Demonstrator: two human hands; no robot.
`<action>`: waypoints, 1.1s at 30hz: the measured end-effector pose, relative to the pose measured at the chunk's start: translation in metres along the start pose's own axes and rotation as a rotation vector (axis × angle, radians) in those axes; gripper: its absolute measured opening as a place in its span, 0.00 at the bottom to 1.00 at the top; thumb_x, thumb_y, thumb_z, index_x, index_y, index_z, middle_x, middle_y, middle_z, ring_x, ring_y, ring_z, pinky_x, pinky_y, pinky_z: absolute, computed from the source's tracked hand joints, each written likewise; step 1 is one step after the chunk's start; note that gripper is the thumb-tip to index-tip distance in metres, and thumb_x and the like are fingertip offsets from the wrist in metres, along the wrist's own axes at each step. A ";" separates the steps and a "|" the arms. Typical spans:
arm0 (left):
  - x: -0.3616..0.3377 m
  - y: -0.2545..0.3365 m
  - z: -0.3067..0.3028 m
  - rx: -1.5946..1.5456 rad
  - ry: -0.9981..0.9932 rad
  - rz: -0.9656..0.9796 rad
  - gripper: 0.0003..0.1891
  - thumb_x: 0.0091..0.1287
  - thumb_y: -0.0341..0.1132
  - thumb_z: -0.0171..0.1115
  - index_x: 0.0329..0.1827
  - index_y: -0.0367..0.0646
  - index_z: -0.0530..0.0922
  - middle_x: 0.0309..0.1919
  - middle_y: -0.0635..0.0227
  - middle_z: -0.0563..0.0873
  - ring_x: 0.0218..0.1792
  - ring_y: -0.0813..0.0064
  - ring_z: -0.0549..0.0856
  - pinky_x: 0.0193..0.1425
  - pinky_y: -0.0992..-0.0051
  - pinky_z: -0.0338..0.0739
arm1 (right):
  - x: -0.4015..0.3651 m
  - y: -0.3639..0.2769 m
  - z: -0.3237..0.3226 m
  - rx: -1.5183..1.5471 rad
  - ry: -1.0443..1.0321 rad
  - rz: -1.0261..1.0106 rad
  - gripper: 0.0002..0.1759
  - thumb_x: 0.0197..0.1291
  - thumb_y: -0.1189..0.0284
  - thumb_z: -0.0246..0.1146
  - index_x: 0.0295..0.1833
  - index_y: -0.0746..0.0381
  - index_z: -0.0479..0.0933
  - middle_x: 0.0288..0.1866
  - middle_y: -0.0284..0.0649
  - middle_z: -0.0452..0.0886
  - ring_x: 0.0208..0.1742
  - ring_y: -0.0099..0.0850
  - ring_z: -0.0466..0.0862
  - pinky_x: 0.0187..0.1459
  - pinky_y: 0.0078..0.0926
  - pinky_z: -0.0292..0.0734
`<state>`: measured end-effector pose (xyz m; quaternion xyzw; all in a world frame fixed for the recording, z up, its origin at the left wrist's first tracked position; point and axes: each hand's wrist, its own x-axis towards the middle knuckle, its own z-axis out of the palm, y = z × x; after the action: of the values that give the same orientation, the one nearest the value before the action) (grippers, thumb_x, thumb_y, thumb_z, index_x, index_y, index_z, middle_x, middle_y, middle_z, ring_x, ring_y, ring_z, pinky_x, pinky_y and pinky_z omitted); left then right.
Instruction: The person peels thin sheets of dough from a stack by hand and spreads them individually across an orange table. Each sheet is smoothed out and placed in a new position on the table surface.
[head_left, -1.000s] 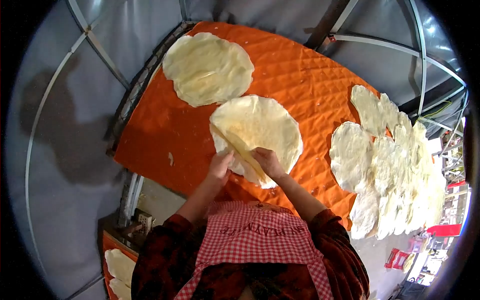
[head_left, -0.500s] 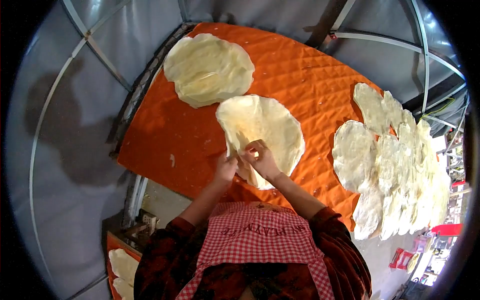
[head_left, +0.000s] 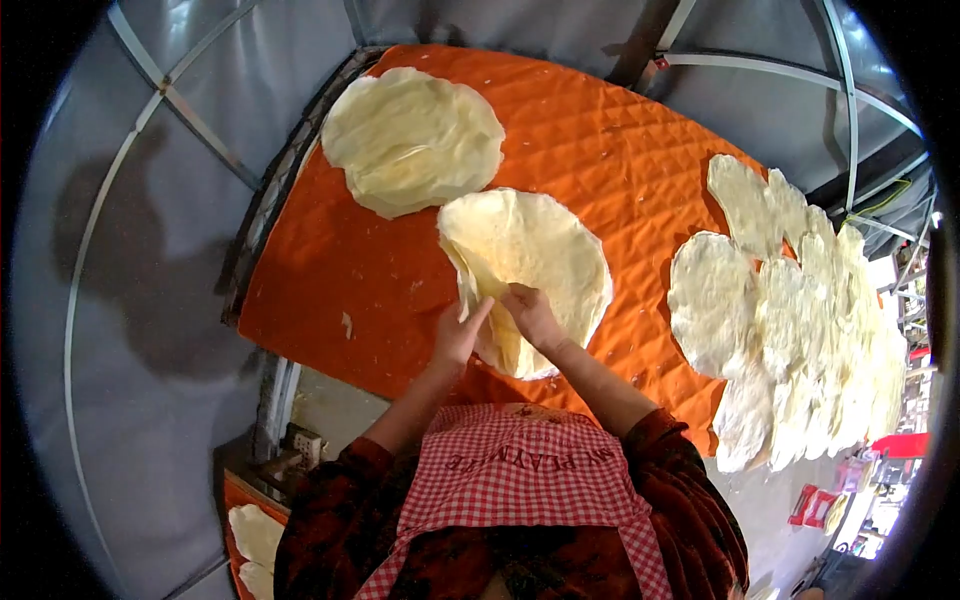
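Observation:
A large, thin, pale flatbread sheet [head_left: 545, 245] lies near the front edge of the orange quilted cloth, its left side lifted and folded inward. My left hand [head_left: 460, 335] is at its lower left edge, thumb and fingers apart, touching the folded edge. My right hand [head_left: 530, 314] is closed on the folded flap, fingertips pinching the sheet near its middle. Up and to the left, a stack of similar round sheets [head_left: 412, 140] lies flat, close to the sheet under my hands.
The orange cloth [head_left: 350, 270] covers the table. Many overlapping sheets [head_left: 790, 320] are spread over its right end. More sheets [head_left: 257, 535] lie on a lower surface at bottom left. Grey fabric walls with metal poles stand behind. A red packet [head_left: 812, 506] is at lower right.
The left side of the sheet is folded further inward. My left hand's fingers have opened out, and my right hand has moved slightly right and down. The view has shifted a little.

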<state>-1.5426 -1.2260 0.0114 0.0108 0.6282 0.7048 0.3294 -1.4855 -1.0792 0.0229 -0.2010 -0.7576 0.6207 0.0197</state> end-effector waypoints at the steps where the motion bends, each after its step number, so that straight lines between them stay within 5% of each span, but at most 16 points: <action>1: 0.002 -0.002 0.000 0.050 -0.004 0.009 0.14 0.65 0.34 0.57 0.49 0.34 0.77 0.41 0.66 0.82 0.41 0.75 0.80 0.44 0.72 0.74 | 0.001 0.007 0.004 -0.062 0.041 -0.109 0.14 0.62 0.70 0.58 0.46 0.71 0.76 0.36 0.48 0.82 0.37 0.35 0.81 0.38 0.31 0.75; 6: 0.025 -0.045 -0.019 0.334 0.112 0.259 0.11 0.64 0.30 0.57 0.46 0.34 0.78 0.37 0.65 0.82 0.36 0.76 0.81 0.38 0.73 0.75 | -0.005 0.008 0.017 -0.387 0.207 -0.447 0.07 0.57 0.75 0.59 0.39 0.67 0.79 0.32 0.49 0.82 0.34 0.38 0.81 0.38 0.31 0.74; 10: 0.039 -0.063 -0.082 0.198 0.030 0.117 0.11 0.64 0.33 0.57 0.43 0.35 0.79 0.35 0.66 0.83 0.33 0.76 0.81 0.34 0.73 0.76 | 0.020 0.033 -0.053 -0.235 0.222 -0.369 0.06 0.54 0.77 0.59 0.35 0.68 0.79 0.31 0.49 0.82 0.30 0.37 0.81 0.34 0.34 0.76; 12: 0.057 -0.060 -0.127 0.264 0.095 -0.038 0.11 0.63 0.35 0.58 0.40 0.36 0.80 0.33 0.66 0.83 0.31 0.75 0.82 0.31 0.72 0.76 | 0.024 0.030 -0.119 -0.122 0.321 0.094 0.07 0.52 0.76 0.60 0.36 0.67 0.80 0.27 0.44 0.81 0.28 0.29 0.80 0.33 0.31 0.75; 13: 0.064 -0.069 -0.146 0.077 0.224 -0.205 0.10 0.56 0.35 0.61 0.37 0.37 0.80 0.28 0.70 0.83 0.26 0.72 0.80 0.29 0.70 0.74 | 0.022 0.038 -0.149 -0.122 0.363 0.078 0.08 0.51 0.74 0.61 0.35 0.67 0.80 0.24 0.42 0.80 0.26 0.27 0.78 0.32 0.29 0.74; 14: 0.046 -0.054 -0.148 0.121 0.244 -0.014 0.11 0.55 0.35 0.61 0.38 0.37 0.80 0.27 0.70 0.82 0.26 0.72 0.80 0.29 0.70 0.74 | 0.022 0.053 -0.181 -0.123 0.406 0.062 0.09 0.50 0.72 0.63 0.34 0.68 0.81 0.21 0.41 0.78 0.25 0.24 0.77 0.31 0.28 0.74; 17: 0.057 -0.087 -0.233 0.128 0.163 -0.134 0.17 0.54 0.34 0.63 0.45 0.35 0.79 0.35 0.66 0.82 0.33 0.72 0.81 0.38 0.70 0.77 | 0.032 0.116 -0.288 -0.626 0.465 0.062 0.15 0.51 0.66 0.62 0.33 0.70 0.78 0.21 0.45 0.80 0.23 0.28 0.80 0.26 0.34 0.73; 19: 0.036 -0.064 -0.223 0.001 0.244 -0.034 0.24 0.53 0.33 0.63 0.54 0.34 0.74 0.45 0.63 0.81 0.44 0.70 0.80 0.48 0.69 0.76 | 0.028 0.091 -0.311 -0.676 0.530 0.244 0.12 0.52 0.68 0.58 0.28 0.68 0.76 0.19 0.51 0.77 0.22 0.38 0.81 0.24 0.37 0.72; 21: 0.038 -0.074 -0.241 -0.048 0.134 -0.028 0.29 0.54 0.32 0.62 0.61 0.35 0.69 0.51 0.62 0.79 0.50 0.67 0.79 0.55 0.66 0.73 | 0.034 0.062 -0.306 -0.774 0.451 0.131 0.10 0.53 0.69 0.56 0.29 0.65 0.77 0.24 0.50 0.80 0.28 0.42 0.82 0.28 0.39 0.73; 22: 0.027 -0.050 -0.219 -0.097 0.175 -0.095 0.29 0.56 0.33 0.61 0.63 0.37 0.68 0.53 0.62 0.79 0.52 0.66 0.78 0.57 0.66 0.73 | 0.045 0.061 -0.303 -1.104 0.368 -0.152 0.09 0.54 0.68 0.55 0.31 0.61 0.78 0.30 0.49 0.82 0.34 0.45 0.83 0.33 0.43 0.74; 25: 0.009 -0.045 -0.207 -0.461 0.056 -0.112 0.27 0.65 0.38 0.56 0.67 0.42 0.66 0.60 0.64 0.75 0.59 0.63 0.75 0.62 0.63 0.70 | 0.060 -0.030 -0.265 -1.083 0.246 -0.130 0.11 0.55 0.66 0.56 0.37 0.59 0.80 0.37 0.51 0.82 0.41 0.50 0.81 0.42 0.44 0.74; 29: -0.040 0.008 -0.138 -0.537 -0.040 0.003 0.27 0.71 0.43 0.50 0.71 0.44 0.61 0.66 0.65 0.69 0.64 0.63 0.70 0.66 0.62 0.66 | 0.142 -0.085 -0.383 -0.829 0.399 -0.125 0.09 0.53 0.68 0.59 0.34 0.63 0.78 0.23 0.42 0.79 0.24 0.30 0.80 0.25 0.35 0.74; 30: -0.046 0.012 -0.129 -0.550 -0.052 0.023 0.27 0.72 0.44 0.48 0.71 0.45 0.59 0.67 0.65 0.68 0.65 0.62 0.69 0.67 0.61 0.65 | 0.147 -0.091 -0.410 -0.798 0.604 -0.261 0.08 0.50 0.70 0.62 0.31 0.64 0.78 0.19 0.34 0.74 0.20 0.23 0.75 0.20 0.29 0.70; 31: -0.050 0.013 -0.123 -0.566 -0.059 0.043 0.27 0.72 0.44 0.47 0.72 0.45 0.58 0.67 0.65 0.67 0.66 0.62 0.68 0.68 0.60 0.64 | 0.170 -0.067 -0.464 -0.568 0.545 -0.284 0.08 0.47 0.69 0.63 0.28 0.64 0.79 0.17 0.34 0.74 0.19 0.24 0.74 0.20 0.32 0.70; 32: -0.052 0.011 -0.118 -0.567 -0.091 0.087 0.28 0.72 0.45 0.47 0.72 0.46 0.58 0.68 0.65 0.66 0.67 0.62 0.67 0.69 0.59 0.63 | 0.128 -0.112 -0.449 -0.509 0.728 -0.099 0.11 0.49 0.67 0.63 0.29 0.65 0.79 0.17 0.39 0.74 0.19 0.26 0.74 0.21 0.34 0.71; 33: -0.054 0.006 -0.115 -0.568 -0.114 0.129 0.28 0.72 0.46 0.47 0.73 0.47 0.57 0.69 0.65 0.65 0.68 0.62 0.65 0.70 0.59 0.61 | 0.150 -0.079 -0.505 -0.802 0.768 -0.064 0.17 0.51 0.60 0.62 0.31 0.65 0.80 0.22 0.45 0.79 0.20 0.31 0.77 0.23 0.36 0.73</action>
<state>-1.5528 -1.3531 0.0141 -0.0023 0.3842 0.8702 0.3083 -1.5039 -0.5708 0.1802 -0.3814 -0.8786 0.1649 0.2354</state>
